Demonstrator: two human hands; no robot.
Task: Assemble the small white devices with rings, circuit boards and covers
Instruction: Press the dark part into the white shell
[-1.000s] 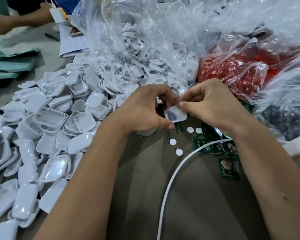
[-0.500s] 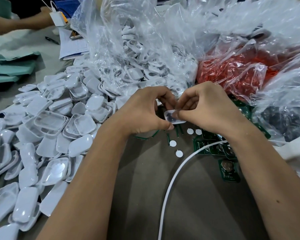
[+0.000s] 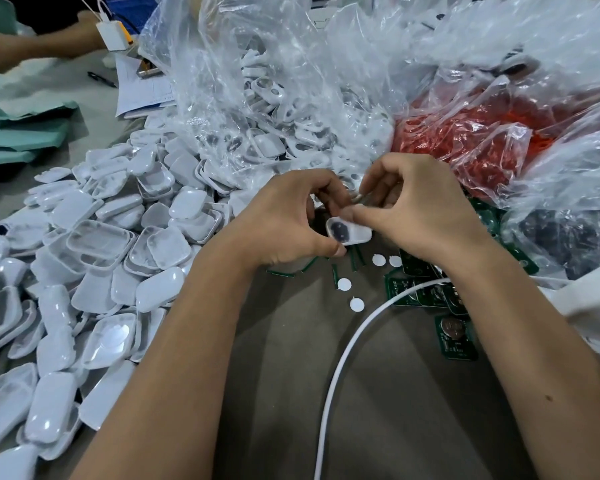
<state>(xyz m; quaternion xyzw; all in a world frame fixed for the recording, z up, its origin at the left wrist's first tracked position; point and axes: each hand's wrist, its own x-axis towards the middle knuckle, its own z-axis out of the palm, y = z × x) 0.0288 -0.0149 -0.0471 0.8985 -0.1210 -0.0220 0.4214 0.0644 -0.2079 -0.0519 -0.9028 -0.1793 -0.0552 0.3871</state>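
Item: white device shell (image 3: pixel 349 231), centre of bench, held just above brown tabletop (image 3: pixel 378 393) betw. both hands
Change vs. 1 s ago: shell then showing plain glossy face; now turned, dark round shape visible through/inside its left end – prob. ring or board seated, can't tell which
Left hand (image 3: pixel 288 226): fingers curled round shell's left end, thumb under near edge
Right hand (image 3: pixel 416 216): thumb pressing on shell's right top; index + thumb region pinching sth small and metallic at far edge – too small to identify
Meaning for task: mid-assembly of one unit, cover prob. not yet on
Nearby stock: loose white covers (image 3: pixel 94 271) heaped left; clear bag of shells (image 3: pixel 274 133) far centre; red parts bag (image 3: pixel 465 140) far right; green circuit boards (image 3: pixel 454 336) right, near white cable (image 3: pixel 347 358); white round stickers (image 3: pixel 344 284) just near of shell
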